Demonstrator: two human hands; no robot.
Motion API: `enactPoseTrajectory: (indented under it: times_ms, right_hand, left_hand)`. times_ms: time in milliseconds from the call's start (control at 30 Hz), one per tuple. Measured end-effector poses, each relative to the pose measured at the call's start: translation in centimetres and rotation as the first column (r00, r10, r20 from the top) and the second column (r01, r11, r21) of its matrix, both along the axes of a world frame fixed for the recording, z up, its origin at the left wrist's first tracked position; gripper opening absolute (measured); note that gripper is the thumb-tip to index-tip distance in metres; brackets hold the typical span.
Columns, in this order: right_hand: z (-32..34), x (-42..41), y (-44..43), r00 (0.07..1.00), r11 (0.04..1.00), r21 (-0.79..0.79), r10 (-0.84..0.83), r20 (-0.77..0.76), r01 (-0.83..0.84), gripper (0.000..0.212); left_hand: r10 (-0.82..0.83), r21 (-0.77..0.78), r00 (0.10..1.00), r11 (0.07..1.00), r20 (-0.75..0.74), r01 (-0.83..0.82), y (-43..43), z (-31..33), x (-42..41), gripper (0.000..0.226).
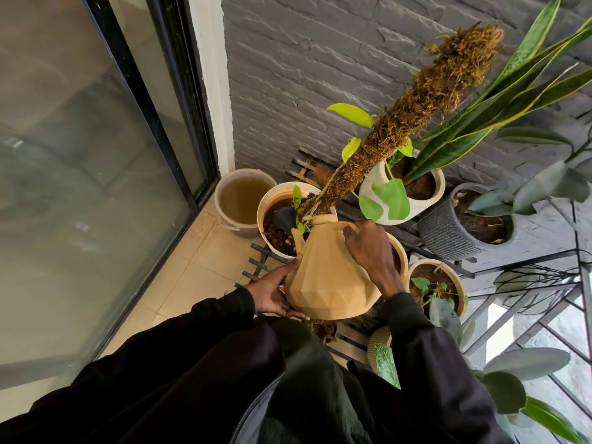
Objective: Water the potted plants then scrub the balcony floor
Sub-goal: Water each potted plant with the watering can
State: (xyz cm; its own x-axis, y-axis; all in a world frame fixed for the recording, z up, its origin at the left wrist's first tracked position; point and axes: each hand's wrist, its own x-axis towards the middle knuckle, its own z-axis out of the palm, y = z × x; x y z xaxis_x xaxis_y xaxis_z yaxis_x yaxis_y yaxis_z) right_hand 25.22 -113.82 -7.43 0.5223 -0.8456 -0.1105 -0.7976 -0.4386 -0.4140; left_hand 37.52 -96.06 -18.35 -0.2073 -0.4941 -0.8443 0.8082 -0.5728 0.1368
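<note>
**Watering can tipped toward the moss-pole pot**

Nearest the camera, two dark sleeves (205, 373) reached forward and both hands met on a tan faceted watering can (330, 277). It hung above the plant stand, its spout (298, 238) pointing over the rim of the white pot (272, 200) that held the moss pole (416, 104).

To pour well here, the job looked to be a slow tilt: lift the base a little at a time while the upper hand steadied the handle, keeping the spout inside the pot's rim and low over the soil so the water did not splash onto the floor tiles (198, 261). The soil already looked dark and wet at the rim, so a short pour seemed enough before moving on to the next pot.

The right hand (371, 248) was closed round the can's top handle, fingers curled fully over it. The left hand (272, 293) was spread in a loose cup, palm and fingers pressed to the lower side and base of the can, bearing weight rather than clamping.

Beyond the can stood a bucket (240, 200) of murky water in the corner by the glass door. To the right, further pots sat on the black slatted stand (426, 248): a pale pot (429, 203) with a snake plant (499, 113), a grey ribbed pot (448, 232), and a small cream pot (455, 280) just beside the right wrist. Whether these had been watered could not be told. The floor had not yet been scrubbed.
</note>
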Motion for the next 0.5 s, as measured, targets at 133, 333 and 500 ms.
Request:
enactPoseTrajectory:
  times_ms: [133, 333, 500]
  right_hand:
    - [-0.2, 1.1, -0.6, 0.997, 0.999, 0.028, 0.027, -0.074, -0.025, 0.033]
    - [-0.2, 2.5, -1.6, 0.990, 0.996, 0.065, 0.063, -0.127, -0.055, 0.033]
    - [-0.6, 3.5, -2.5, 0.984, 0.996, 0.079, 0.061, -0.167, -0.049, 0.035]
  left_hand:
    - [-0.017, 0.009, 0.999, 1.000, -0.030, 0.017, 0.0, -0.8, 0.3, 0.129]
    - [-0.015, 0.027, 0.999, 1.000, -0.051, 0.016, -0.4, -1.6, 0.8, 0.124]
    - [-0.033, 0.010, 0.997, 0.999, -0.077, 0.034, -0.7, -1.6, 1.1, 0.119]
